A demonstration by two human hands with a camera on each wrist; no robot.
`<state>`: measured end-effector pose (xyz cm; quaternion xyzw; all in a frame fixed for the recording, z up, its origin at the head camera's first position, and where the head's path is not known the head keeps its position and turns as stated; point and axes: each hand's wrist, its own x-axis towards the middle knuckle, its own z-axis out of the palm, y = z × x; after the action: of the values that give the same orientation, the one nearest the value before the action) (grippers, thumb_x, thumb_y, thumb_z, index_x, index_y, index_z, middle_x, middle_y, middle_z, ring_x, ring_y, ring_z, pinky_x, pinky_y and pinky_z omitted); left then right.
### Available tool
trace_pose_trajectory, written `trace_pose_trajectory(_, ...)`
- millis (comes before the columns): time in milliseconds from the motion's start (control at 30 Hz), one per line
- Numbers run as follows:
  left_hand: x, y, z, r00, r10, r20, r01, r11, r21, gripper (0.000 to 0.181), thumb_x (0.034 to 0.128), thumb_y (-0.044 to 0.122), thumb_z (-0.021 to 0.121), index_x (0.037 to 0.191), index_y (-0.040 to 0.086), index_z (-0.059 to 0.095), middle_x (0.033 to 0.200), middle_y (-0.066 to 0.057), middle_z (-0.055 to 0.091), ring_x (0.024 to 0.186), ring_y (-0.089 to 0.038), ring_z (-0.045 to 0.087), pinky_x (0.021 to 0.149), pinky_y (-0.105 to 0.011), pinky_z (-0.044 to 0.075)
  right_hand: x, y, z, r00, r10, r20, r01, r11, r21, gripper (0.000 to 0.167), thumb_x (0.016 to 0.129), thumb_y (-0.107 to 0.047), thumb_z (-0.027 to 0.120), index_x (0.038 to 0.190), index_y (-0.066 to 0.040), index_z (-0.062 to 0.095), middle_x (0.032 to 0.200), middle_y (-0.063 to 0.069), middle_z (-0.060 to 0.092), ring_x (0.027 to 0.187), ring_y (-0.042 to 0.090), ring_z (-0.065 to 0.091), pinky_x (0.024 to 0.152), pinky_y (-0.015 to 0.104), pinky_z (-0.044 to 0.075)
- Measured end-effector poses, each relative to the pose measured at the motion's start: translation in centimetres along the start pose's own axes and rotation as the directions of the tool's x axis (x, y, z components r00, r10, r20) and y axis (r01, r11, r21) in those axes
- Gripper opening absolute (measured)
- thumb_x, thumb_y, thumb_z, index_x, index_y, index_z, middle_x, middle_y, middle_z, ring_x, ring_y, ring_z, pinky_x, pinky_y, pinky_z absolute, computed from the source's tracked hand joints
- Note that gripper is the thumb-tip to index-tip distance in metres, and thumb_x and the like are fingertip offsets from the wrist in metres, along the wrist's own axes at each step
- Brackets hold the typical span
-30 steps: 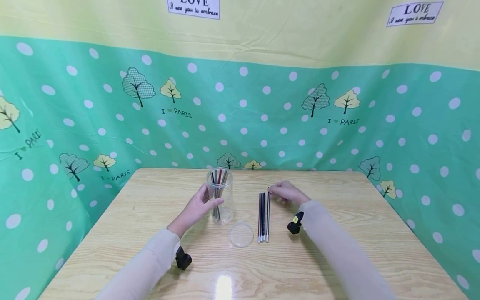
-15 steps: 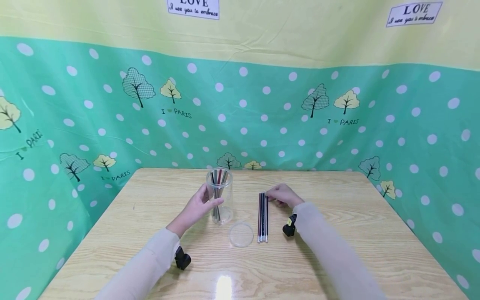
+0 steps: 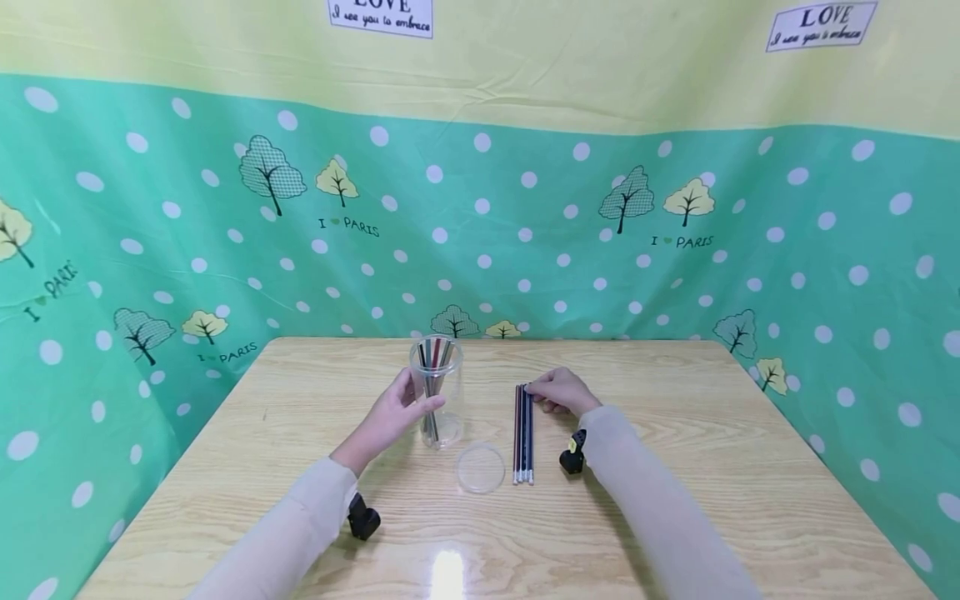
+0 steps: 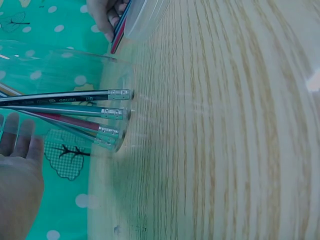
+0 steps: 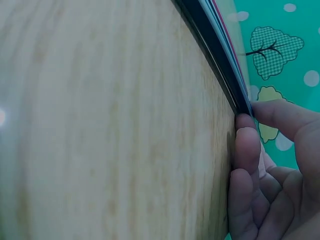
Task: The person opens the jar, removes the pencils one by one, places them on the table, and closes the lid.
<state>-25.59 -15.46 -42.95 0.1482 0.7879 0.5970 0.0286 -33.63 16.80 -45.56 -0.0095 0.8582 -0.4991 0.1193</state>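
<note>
A clear jar [image 3: 450, 400] stands upright with several pencils [image 4: 75, 96] inside, their eraser ends at its bottom. My left hand [image 3: 388, 421] grips the jar's left side, fingers behind it and thumb in front. Right of the jar several dark pencils [image 3: 522, 437] lie side by side in a row, silver ends toward me. At the far end of that row my right hand [image 3: 564, 392] pinches a pencil [image 5: 227, 75] between thumb and fingertips; whether it holds more than one I cannot tell.
A round clear lid [image 3: 481, 468] lies flat on the wooden table [image 3: 420, 542], between the jar and the row of pencils. A green and yellow patterned cloth [image 3: 480, 192] hangs behind the table and along its sides.
My right hand has moved left together with the rightmost pencil, which now lies close against the others. My left hand keeps its grip on the jar.
</note>
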Motion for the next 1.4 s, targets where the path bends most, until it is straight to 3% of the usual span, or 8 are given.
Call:
trace_pose_trajectory(1033,0.0,-0.3,-0.2,1.0,0.017,-0.005,-0.017,1.0,0.002,0.076,0.0924,0.039,0.073,0.153,0.016,0.034,0.15,-0.015,0.045,0.142,-0.036,0.037,0.115,-0.051,0.031,0.3,0.3,0.1,0.999,0.022,-0.026,-0.022,1.0,-0.003,0.024,0.093,-0.026,0.073,0.103,-0.004,0.076,0.079,0.003,0.07,0.056,0.009,0.058,0.047,0.018,0.044)
trace_pose_trajectory(1400,0.0,-0.3,-0.1,1.0,0.008,-0.005,-0.008,1.0,-0.009,0.074,0.0925,0.038,0.073,0.152,0.017,0.034,0.15,-0.014,0.045,0.142,-0.034,0.037,0.116,-0.05,0.031,0.3,0.1,-1.1,0.998,0.016,0.062,-0.019,0.999,0.046,0.037,0.095,-0.03,0.068,0.117,0.001,0.067,0.094,0.008,0.069,0.067,0.014,0.064,0.061,0.025,0.054)
